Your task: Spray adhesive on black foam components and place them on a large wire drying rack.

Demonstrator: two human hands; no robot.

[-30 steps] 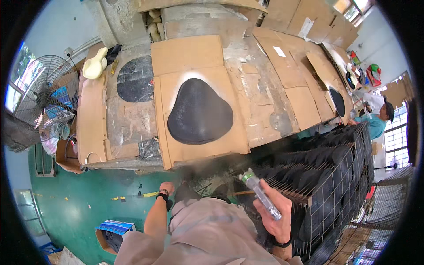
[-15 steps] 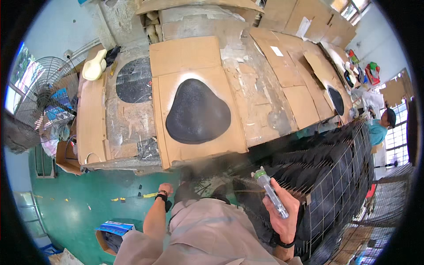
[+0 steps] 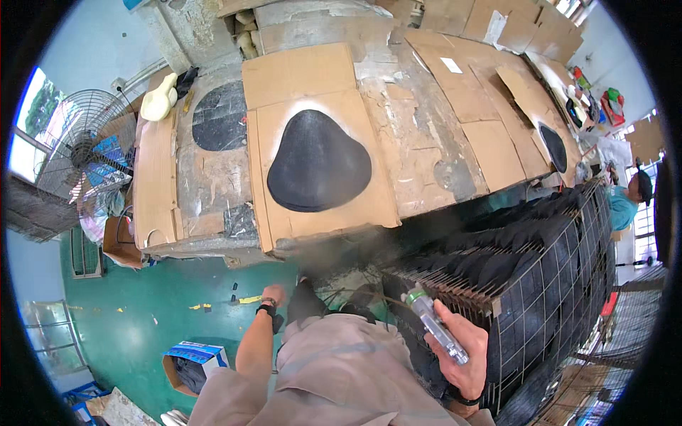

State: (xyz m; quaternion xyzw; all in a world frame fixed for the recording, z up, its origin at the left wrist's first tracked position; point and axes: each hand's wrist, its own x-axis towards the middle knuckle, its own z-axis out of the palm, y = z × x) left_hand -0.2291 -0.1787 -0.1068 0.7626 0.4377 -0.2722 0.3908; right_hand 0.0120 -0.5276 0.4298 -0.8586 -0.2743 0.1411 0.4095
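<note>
While the left hand (image 3: 273,294) hangs low, fingers unclear, right-hand (image 3: 463,349) fingers grip a spray can (image 3: 435,323).

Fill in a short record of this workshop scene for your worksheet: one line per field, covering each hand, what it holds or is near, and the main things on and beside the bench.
Right hand: grip closed round a silver spray gun, nozzle towards the bench
Left hand: hangs low by the leg over the green floor, holding nothing visible
Bench: covered in cardboard sheets
On cardboard: black rounded pad, pale overspray round it
Right of person: wire rack stacked with black pads
Far left: standing fan
</note>
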